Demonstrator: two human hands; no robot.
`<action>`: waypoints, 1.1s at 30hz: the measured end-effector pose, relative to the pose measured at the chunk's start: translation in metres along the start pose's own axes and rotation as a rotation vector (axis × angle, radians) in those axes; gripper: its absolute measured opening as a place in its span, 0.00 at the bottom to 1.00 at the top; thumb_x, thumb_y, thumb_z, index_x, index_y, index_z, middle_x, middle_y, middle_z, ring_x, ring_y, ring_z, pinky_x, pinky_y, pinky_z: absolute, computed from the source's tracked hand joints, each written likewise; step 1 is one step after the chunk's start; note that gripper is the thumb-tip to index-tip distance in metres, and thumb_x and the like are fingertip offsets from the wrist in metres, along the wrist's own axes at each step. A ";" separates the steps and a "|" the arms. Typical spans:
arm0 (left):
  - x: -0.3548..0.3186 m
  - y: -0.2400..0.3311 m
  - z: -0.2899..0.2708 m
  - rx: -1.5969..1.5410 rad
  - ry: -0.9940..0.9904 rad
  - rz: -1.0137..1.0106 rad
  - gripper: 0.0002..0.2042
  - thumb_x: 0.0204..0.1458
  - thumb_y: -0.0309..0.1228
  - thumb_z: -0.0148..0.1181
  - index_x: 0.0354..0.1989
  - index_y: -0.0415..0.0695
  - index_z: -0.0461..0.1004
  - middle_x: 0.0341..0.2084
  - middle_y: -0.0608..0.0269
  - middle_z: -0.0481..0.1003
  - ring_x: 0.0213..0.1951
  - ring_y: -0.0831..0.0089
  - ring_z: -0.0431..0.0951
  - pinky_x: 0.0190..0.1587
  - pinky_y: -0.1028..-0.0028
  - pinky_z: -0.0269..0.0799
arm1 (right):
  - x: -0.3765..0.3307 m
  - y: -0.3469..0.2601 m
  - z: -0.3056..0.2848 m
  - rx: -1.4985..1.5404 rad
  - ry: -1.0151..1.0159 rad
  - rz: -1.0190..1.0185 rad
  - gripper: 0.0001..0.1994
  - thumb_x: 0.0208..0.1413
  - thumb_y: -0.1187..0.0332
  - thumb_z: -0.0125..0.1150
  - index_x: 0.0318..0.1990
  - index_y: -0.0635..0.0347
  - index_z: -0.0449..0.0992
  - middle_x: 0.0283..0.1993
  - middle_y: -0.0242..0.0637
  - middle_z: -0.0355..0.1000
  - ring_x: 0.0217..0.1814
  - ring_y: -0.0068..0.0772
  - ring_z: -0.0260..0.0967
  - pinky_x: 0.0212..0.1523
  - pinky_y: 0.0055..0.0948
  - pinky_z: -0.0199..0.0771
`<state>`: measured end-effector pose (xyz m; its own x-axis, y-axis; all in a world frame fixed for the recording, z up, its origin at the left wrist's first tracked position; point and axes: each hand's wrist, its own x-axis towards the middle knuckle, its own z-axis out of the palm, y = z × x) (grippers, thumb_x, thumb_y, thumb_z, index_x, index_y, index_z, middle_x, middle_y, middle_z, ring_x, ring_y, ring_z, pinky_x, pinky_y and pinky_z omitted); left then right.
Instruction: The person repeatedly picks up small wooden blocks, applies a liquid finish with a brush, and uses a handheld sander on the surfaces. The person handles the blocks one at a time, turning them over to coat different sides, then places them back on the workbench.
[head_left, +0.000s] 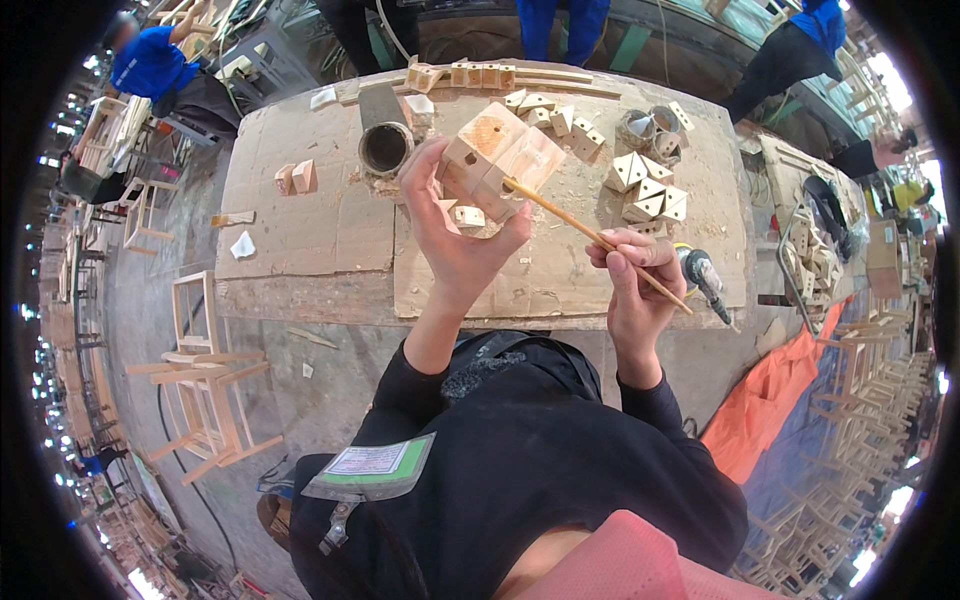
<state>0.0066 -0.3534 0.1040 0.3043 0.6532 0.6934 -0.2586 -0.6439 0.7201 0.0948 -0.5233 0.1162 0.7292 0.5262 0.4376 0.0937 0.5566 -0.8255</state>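
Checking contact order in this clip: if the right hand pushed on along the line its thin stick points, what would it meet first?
Probably the wooden block held up in the left hand; the stick in the right hand already has its tip there.

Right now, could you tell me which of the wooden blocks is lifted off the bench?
The large block gripped in the left hand, touched by the stick; the rest lie on the bench.

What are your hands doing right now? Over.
Left hand gripping wooden block piece, raised over table. Right hand pinching thin stick, tip on block. Nothing between them. Over.

The left hand (455, 235) grips a wooden block (497, 158) while the right hand (635, 275) pokes a thin stick (590, 235) into it
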 end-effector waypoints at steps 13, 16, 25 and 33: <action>0.002 0.002 -0.002 -0.100 0.007 -0.036 0.40 0.33 0.27 0.70 0.58 0.40 0.55 0.52 0.56 0.58 0.56 0.65 0.62 0.59 0.65 0.57 | 0.000 -0.002 0.000 -0.071 -0.001 -0.028 0.05 0.55 0.83 0.57 0.36 0.67 0.68 0.45 0.53 0.73 0.44 0.40 0.76 0.43 0.32 0.81; 0.002 0.002 -0.003 -0.093 -0.009 -0.028 0.39 0.34 0.27 0.70 0.58 0.40 0.55 0.52 0.57 0.58 0.56 0.65 0.62 0.59 0.65 0.58 | -0.002 -0.004 0.000 -0.053 -0.027 -0.023 0.05 0.55 0.83 0.57 0.36 0.67 0.68 0.44 0.53 0.73 0.43 0.40 0.76 0.43 0.34 0.82; 0.000 0.007 -0.002 -0.153 -0.024 -0.026 0.40 0.33 0.26 0.70 0.58 0.40 0.55 0.53 0.57 0.59 0.56 0.66 0.62 0.59 0.64 0.58 | 0.011 0.000 0.002 -0.047 0.078 -0.046 0.05 0.55 0.83 0.57 0.37 0.67 0.68 0.47 0.52 0.72 0.46 0.40 0.76 0.46 0.32 0.80; 0.000 0.004 -0.010 -0.120 -0.029 0.002 0.41 0.32 0.25 0.71 0.59 0.40 0.55 0.54 0.57 0.59 0.55 0.66 0.63 0.59 0.65 0.58 | 0.011 0.003 0.004 -0.175 -0.087 -0.193 0.08 0.51 0.88 0.56 0.34 0.66 0.71 0.48 0.51 0.72 0.48 0.42 0.75 0.48 0.33 0.78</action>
<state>-0.0039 -0.3519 0.1073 0.3295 0.6389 0.6952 -0.3667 -0.5919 0.7178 0.1005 -0.5134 0.1198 0.6264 0.4788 0.6151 0.3464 0.5359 -0.7699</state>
